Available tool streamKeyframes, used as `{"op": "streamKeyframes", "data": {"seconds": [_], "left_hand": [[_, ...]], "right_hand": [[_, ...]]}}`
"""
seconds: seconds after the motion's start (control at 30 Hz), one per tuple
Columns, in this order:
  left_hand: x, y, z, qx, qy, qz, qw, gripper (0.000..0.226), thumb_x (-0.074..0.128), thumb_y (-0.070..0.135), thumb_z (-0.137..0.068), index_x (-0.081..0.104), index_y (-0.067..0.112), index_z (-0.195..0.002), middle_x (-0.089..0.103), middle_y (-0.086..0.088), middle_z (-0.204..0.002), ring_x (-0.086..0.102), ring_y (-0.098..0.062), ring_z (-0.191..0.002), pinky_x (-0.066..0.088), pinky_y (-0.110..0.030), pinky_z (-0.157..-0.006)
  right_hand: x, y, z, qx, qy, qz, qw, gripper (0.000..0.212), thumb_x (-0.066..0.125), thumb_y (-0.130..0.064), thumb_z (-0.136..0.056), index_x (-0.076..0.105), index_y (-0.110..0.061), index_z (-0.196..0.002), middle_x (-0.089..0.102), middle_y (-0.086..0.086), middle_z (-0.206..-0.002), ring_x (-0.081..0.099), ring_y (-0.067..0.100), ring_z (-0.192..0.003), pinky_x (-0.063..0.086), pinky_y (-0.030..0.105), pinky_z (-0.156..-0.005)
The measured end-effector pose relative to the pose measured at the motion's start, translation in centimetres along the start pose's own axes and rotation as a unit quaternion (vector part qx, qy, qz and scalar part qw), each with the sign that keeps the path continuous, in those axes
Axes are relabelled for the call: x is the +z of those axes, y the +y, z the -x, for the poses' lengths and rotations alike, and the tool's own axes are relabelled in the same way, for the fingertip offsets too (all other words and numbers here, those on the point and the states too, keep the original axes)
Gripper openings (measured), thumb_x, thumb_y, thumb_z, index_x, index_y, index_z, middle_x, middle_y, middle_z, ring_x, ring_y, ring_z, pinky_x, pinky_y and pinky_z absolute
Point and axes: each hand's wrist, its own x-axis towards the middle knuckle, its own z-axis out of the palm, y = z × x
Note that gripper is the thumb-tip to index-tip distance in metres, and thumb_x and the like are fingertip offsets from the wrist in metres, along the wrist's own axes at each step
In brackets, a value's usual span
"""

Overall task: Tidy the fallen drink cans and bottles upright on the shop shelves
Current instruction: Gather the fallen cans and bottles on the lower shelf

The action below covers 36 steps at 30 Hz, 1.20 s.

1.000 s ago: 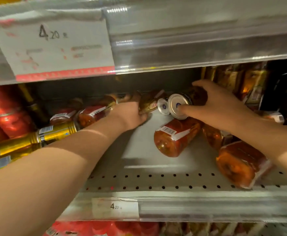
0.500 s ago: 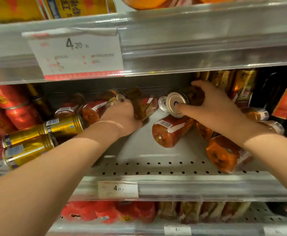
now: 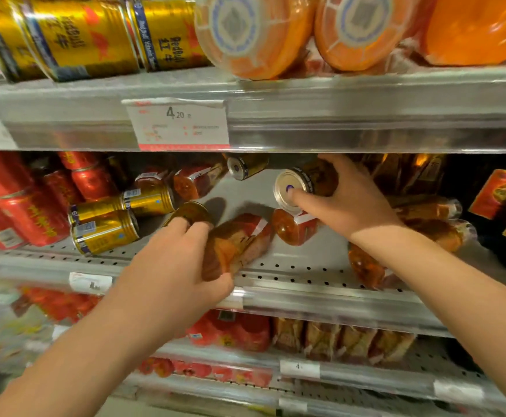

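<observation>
Gold can (image 3: 311, 182) lying sideways, clamped in right hand (image 3: 350, 203) fingers; orange bottle (image 3: 233, 248) gripped by left hand (image 3: 179, 266), above shelf (image 3: 320, 275) edge

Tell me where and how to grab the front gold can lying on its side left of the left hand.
Wrap the gold can around its round side wall from above and the front. It lies flat with its ends pointing left and right, and the red cans crowd its left end, so the top and aisle side look clearest.
</observation>
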Motion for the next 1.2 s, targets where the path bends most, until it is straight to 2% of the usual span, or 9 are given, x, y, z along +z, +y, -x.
{"op": "streamKeyframes", "data": {"seconds": [0.17,0.3,0.4,0.6,0.73,0.87,0.93,1.07,1.2], "left_hand": [[-1.0,-2.9,-1.4,0.059,-0.126,0.11,0.984,0.073,0.075,0.055,-0.081,0.036,0.056,-0.143,0.041,0.042,-0.116,0.047,0.023,-0.102,0.044,-0.002,-0.07],[2.0,-2.8,-4.4,0.054,-0.155,0.188,0.968,0.068,0.08,0.036,-0.084,0.039,0.054,-0.135,0.059,0.024,-0.109,0.061,0.015,-0.079,0.046,-0.006,-0.059],[3.8,-2.5,-5.7,0.077,-0.156,0.184,0.967,0.062,0.078,0.033,-0.085,0.038,0.055,-0.128,0.056,0.021,-0.116,0.056,0.014,-0.092,0.045,-0.003,-0.07],[4.2,-3.2,-4.2,0.104,-0.079,0.125,0.983,0.07,0.066,0.049,-0.091,0.034,0.041,-0.152,0.038,0.013,-0.154,0.027,-0.001,-0.142,0.026,-0.023,-0.117],[2.3,-8.5,-1.1,0.067,0.048,0.104,0.991,0.04,0.056,0.045,-0.096,0.056,0.036,-0.135,0.056,0.019,-0.127,0.045,-0.001,-0.121,0.04,-0.022,-0.101],[0.8,-15.0,0.5,0.031,0.123,0.08,0.989,0.014,0.063,0.029,-0.096,0.057,0.039,-0.104,0.046,0.025,-0.094,0.043,-0.003,-0.094,0.035,-0.015,-0.082],[0.3,-17.5,0.2,0.037,0.155,0.058,0.985,0.039,0.07,0.021,-0.092,0.042,0.047,-0.093,0.039,0.026,-0.085,0.035,-0.005,-0.083,0.035,-0.016,-0.075],[0.2,-21.5,-1.2,0.046,0.124,0.057,0.99,0.02,0.065,0.033,-0.095,0.07,0.029,-0.113,0.064,0.007,-0.112,0.056,-0.018,-0.108,0.046,-0.04,-0.091],[0.9,-22.0,-2.8,0.072,0.089,0.052,0.992,0.051,0.054,0.055,-0.089,0.062,0.023,-0.128,0.058,0.0,-0.127,0.049,-0.022,-0.117,0.038,-0.036,-0.1]], "right_hand": [[0.0,-0.7,0.7,0.008,0.032,-0.001,0.999,0.075,0.067,-0.067,-0.068,0.042,-0.044,-0.135,0.044,-0.015,-0.122,0.042,0.016,-0.126,0.032,0.031,-0.09],[0.0,-0.6,1.3,0.042,0.04,0.003,0.998,0.092,0.064,-0.073,-0.062,0.036,-0.042,-0.144,0.043,-0.001,-0.14,0.047,0.017,-0.116,0.034,0.03,-0.088],[0.3,-1.0,1.8,0.036,0.027,0.015,0.999,0.087,0.069,-0.068,-0.069,0.035,-0.041,-0.144,0.042,-0.003,-0.136,0.046,0.015,-0.113,0.036,0.031,-0.088],[1.6,-4.4,2.1,-0.007,-0.023,-0.003,1.0,0.074,0.061,-0.079,-0.058,0.036,-0.061,-0.125,0.043,-0.015,-0.128,0.043,0.004,-0.11,0.037,0.031,-0.087],[5.4,-8.6,1.9,-0.028,-0.061,-0.034,0.997,0.047,0.063,-0.079,-0.055,0.035,-0.076,-0.093,0.044,-0.043,-0.099,0.048,-0.016,-0.088,0.034,0.012,-0.07],[10.8,-11.9,0.9,-0.027,-0.101,-0.028,0.994,0.07,0.063,-0.079,-0.055,0.032,-0.067,-0.116,0.042,-0.04,-0.094,0.043,-0.016,-0.084,0.033,0.01,-0.066],[13.5,-13.1,0.2,-0.043,-0.116,-0.014,0.992,0.069,0.066,-0.076,-0.061,0.033,-0.063,-0.12,0.05,-0.029,-0.108,0.05,-0.006,-0.089,0.038,0.015,-0.068],[16.9,-14.9,-1.9,-0.05,-0.127,0.047,0.99,0.078,0.068,-0.073,-0.07,0.029,-0.054,-0.134,0.041,-0.013,-0.131,0.045,0.01,-0.106,0.04,0.031,-0.083],[17.0,-16.2,-2.6,-0.072,-0.162,0.062,0.982,0.081,0.062,-0.081,-0.064,0.024,-0.064,-0.133,0.037,-0.044,-0.113,0.047,-0.005,-0.099,0.04,0.024,-0.08]]}}
